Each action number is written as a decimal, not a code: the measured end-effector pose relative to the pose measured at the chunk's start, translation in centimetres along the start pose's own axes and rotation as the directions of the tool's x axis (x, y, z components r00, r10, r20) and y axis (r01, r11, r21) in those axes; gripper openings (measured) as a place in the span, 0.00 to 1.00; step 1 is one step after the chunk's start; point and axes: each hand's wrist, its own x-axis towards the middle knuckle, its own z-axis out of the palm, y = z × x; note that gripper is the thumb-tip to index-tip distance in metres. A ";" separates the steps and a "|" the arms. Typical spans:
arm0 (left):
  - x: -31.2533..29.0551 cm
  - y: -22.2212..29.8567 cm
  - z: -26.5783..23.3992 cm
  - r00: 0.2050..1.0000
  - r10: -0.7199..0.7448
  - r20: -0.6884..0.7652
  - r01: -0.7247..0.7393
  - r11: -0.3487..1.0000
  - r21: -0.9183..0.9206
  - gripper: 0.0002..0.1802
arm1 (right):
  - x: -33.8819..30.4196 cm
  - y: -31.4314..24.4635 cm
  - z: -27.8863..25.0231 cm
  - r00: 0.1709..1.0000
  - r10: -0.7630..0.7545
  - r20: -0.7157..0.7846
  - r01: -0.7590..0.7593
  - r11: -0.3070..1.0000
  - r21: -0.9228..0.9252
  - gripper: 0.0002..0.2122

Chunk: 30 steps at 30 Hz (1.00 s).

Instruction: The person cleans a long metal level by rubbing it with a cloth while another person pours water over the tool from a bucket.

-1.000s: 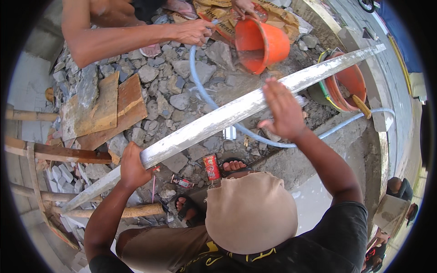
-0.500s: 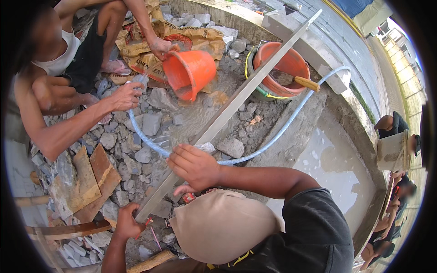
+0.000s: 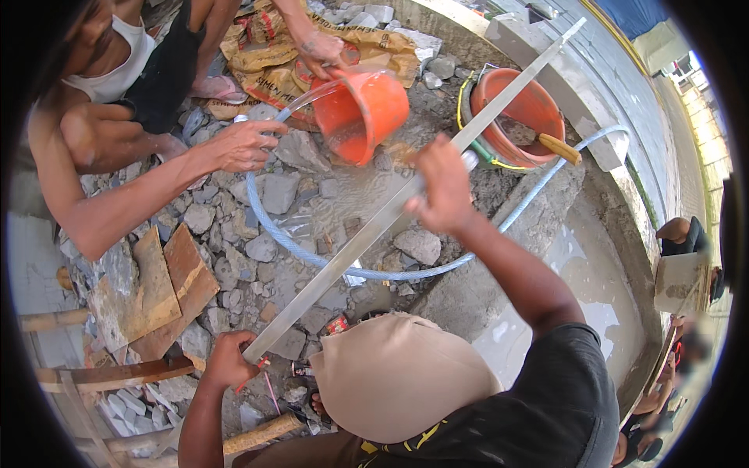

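Along bar (image 3: 335, 268), hands (image 3: 443, 187) farther apart

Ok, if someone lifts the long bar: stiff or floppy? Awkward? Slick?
Likely stiff: the long bar looks straight between the left hand and right hand of the dark-shirted person. The far end may dip, since much of its length extends past that right hand. Perhaps slippery: its face looks smooth, and the ground nearby looks wet.
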 end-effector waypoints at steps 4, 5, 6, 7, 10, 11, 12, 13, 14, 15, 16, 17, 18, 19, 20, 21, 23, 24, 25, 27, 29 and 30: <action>1.3 0.1 0.4 1.000 0.013 0.026 -0.013 1.000 0.015 0.17 | -1.9 -17.8 3.6 0.842 -0.408 0.352 0.273 0.886 0.374 0.40; 1.3 0.4 0.3 0.999 0.028 0.023 -0.028 0.999 0.021 0.17 | -2.1 -19.3 5.0 0.825 -0.500 0.263 0.397 0.844 0.361 0.39; 1.4 0.1 0.5 0.999 0.011 0.040 -0.009 0.999 -0.039 0.18 | -2.7 -20.1 5.9 0.790 -0.587 0.176 0.513 0.791 0.333 0.39; 1.1 0.1 0.4 0.999 -0.003 0.040 0.005 0.999 -0.039 0.18 | -2.9 -20.5 6.0 0.791 -0.588 0.171 0.511 0.787 0.345 0.39; 0.5 -0.3 0.3 1.000 0.003 0.029 -0.003 1.000 -0.015 0.20 | -2.5 -18.9 6.3 0.709 -0.686 0.165 0.647 0.726 0.234 0.39; -0.4 -0.9 0.0 1.000 -0.014 0.022 0.014 1.000 -0.009 0.20 | -2.0 -16.5 5.5 0.734 -0.651 0.195 0.609 0.757 0.237 0.40; -0.5 -1.4 -0.1 0.999 -0.039 0.030 0.041 0.998 -0.048 0.21 | -1.8 -13.8 4.4 0.752 -0.614 0.240 0.571 0.788 0.230 0.40; -0.4 -1.7 -0.2 0.997 -0.068 0.036 0.071 0.994 -0.084 0.21 | -1.4 -10.0 3.3 0.801 -0.528 0.282 0.488 0.849 0.204 0.38; -0.1 -1.6 0.1 0.997 -0.065 0.037 0.068 0.993 -0.093 0.21 | -0.8 -4.9 1.4 0.862 -0.419 0.284 0.405 0.908 0.112 0.37; 0.4 -1.4 0.3 0.997 -0.061 0.038 0.064 0.994 -0.085 0.21 | -0.2 0.4 -0.6 0.912 -0.317 0.259 0.324 0.946 0.017 0.35; 0.8 -1.1 0.2 0.998 -0.053 0.038 0.055 0.996 -0.074 0.21 | 0.4 5.6 -2.6 0.948 -0.236 0.213 0.256 0.964 -0.074 0.34; 0.9 -1.1 0.3 0.999 -0.041 0.034 0.044 0.996 -0.079 0.21 | 1.2 10.1 -4.7 0.972 -0.172 0.161 0.196 0.969 -0.153 0.33; 1.2 -1.2 0.5 0.998 -0.047 0.049 0.051 0.993 -0.103 0.20 | 2.2 13.7 -6.5 0.985 -0.127 0.120 0.151 0.963 -0.222 0.32; 1.5 -1.3 0.7 0.996 -0.055 0.063 0.063 0.990 -0.124 0.20 | 3.0 15.6 -7.6 0.994 -0.084 0.072 0.101 0.954 -0.284 0.32; 1.3 -1.7 0.5 0.997 -0.056 0.058 0.063 0.991 -0.118 0.20 | 3.2 15.3 -7.1 0.994 -0.085 0.064 0.100 0.954 -0.282 0.32; 1.3 -2.5 0.2 0.989 -0.121 0.080 0.131 0.982 -0.139 0.19 | 3.0 14.5 -5.6 0.999 -0.036 0.021 0.039 0.974 -0.224 0.32; 1.2 -2.9 -0.4 0.979 -0.180 0.096 0.193 0.970 -0.148 0.18 | 2.1 9.9 -1.7 1.000 -0.001 0.020 0.002 0.996 -0.084 0.34; 1.5 -3.0 -0.5 0.965 -0.227 0.134 0.242 0.965 -0.104 0.18 | 0.7 5.4 0.3 0.999 -0.042 -0.002 0.042 0.998 -0.040 0.36; 1.5 -3.0 -0.6 0.943 -0.285 0.169 0.298 0.953 -0.051 0.17 | -1.3 0.0 2.6 0.999 -0.044 0.023 0.044 0.999 -0.014 0.40; 1.6 -2.6 0.0 0.954 -0.245 0.175 0.262 0.962 -0.081 0.16 | -3.0 -9.5 3.9 0.960 -0.118 0.254 0.112 0.993 0.038 0.47; 1.8 -2.2 0.4 0.969 -0.184 0.162 0.207 0.969 -0.136 0.14 | -3.5 -15.2 4.9 0.919 -0.291 0.266 0.282 0.957 0.072 0.47; 1.6 -2.4 0.6 0.963 -0.233 0.132 0.252 0.956 -0.150 0.11 | -3.3 -15.7 5.2 0.909 -0.364 0.201 0.355 0.931 0.079 0.47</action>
